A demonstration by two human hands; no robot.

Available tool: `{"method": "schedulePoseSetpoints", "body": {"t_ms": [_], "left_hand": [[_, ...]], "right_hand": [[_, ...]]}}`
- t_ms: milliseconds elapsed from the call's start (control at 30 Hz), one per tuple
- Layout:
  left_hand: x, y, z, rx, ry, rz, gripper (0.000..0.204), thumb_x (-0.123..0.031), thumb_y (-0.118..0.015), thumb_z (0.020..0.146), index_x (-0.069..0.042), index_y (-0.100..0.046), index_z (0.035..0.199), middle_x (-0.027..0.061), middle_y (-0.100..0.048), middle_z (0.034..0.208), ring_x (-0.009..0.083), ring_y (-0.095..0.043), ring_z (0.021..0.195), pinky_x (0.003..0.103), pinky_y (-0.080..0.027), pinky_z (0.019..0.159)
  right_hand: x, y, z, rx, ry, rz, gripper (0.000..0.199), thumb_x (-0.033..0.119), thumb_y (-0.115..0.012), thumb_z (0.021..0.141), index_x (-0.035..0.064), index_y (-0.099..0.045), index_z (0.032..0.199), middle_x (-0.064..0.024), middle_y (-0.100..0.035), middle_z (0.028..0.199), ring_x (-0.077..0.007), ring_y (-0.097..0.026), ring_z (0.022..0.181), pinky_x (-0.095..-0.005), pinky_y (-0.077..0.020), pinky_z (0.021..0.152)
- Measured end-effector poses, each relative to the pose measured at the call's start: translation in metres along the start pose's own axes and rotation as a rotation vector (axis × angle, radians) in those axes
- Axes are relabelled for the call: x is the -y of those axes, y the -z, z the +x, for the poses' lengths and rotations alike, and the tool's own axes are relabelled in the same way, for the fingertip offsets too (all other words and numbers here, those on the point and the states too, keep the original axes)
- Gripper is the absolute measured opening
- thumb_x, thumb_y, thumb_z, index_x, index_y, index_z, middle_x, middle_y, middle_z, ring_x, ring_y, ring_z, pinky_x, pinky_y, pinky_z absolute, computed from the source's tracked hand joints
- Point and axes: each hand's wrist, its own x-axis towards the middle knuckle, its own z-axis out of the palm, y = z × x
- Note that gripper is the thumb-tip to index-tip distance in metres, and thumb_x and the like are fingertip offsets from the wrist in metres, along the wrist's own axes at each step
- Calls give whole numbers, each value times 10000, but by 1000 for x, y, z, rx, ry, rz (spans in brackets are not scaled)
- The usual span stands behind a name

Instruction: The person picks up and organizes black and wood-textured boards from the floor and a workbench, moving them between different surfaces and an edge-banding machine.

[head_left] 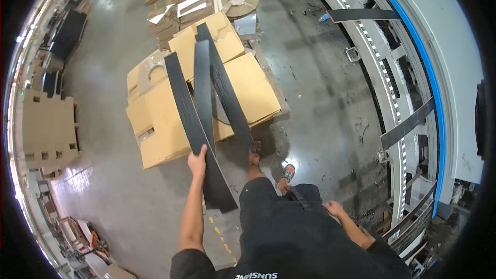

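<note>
Black strip (187,111) in hand
Left hand (197,164) clamps it; two more strips (227,89) cross cartons (253,85), others (408,123) span machinery (457,67); right hand (334,208), fingers unclear.

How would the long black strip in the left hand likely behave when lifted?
The black strip is probably fairly stiff, as it shows no obvious sag beyond the left hand. Its flat shape suggests it wouldn't roll. Being long and held by one hand, it might swing or tip.
</note>
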Motion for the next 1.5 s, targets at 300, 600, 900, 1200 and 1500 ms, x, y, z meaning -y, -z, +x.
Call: {"method": "schedulePoseSetpoints", "body": {"t_ms": [300, 600, 900, 1200, 1500], "left_hand": [[-55, -191, 236, -61, 151, 226, 1083, -843, -706, 750, 193, -677, 1063, 342, -713, 1116, 449, -687, 1092, 514, -507, 986], [-77, -306, 231, 618, 259, 127, 970, -711, -618, 926, 129, -559, 1407, 208, -613, 1423, 321, -595, 1260, 461, -457, 1104], [-49, -338, 131, 591, -790, 686, 552, -393, -669, 977, 80, -616, 1256, 220, -654, 1291, 360, -651, 1106, 533, -515, 959], [-1, -343, -273, 1775, -606, 544, 343, 8, -579, 956, -65, -583, 1290, 80, -646, 839, 181, -621, 676, 306, -516, 516], [43, -277, -504, 2060, -1488, 902, 293, -203, -685, 1002, 18, -661, 1192, 127, -727, 908, 213, -702, 700, 343, -564, 608]], "right_hand": [[-2, -28, -134, -580, -341, 939, 213, 235, -636, 1005, 31, -692, 1036, -35, -662, 797, -141, -642, 714, -297, -508, 599], [96, -234, -194, -643, -576, 883, 437, 435, -648, 1006, 24, -710, 1142, -70, -715, 923, -169, -664, 828, -354, -551, 753], [183, -453, -213, -567, -856, 1634, 381, 400, -713, 944, 34, -736, 1046, -83, -734, 901, -199, -709, 814, -354, -585, 730], [186, -591, -164, -723, -734, 2054, 360, 377, -688, 940, 41, -737, 1060, -79, -742, 940, -197, -710, 812, -360, -585, 744], [100, -678, -179, -1230, -990, 2361, 497, 477, -615, 942, 12, -719, 1083, -134, -747, 954, -244, -719, 832, -385, -551, 810]]}}
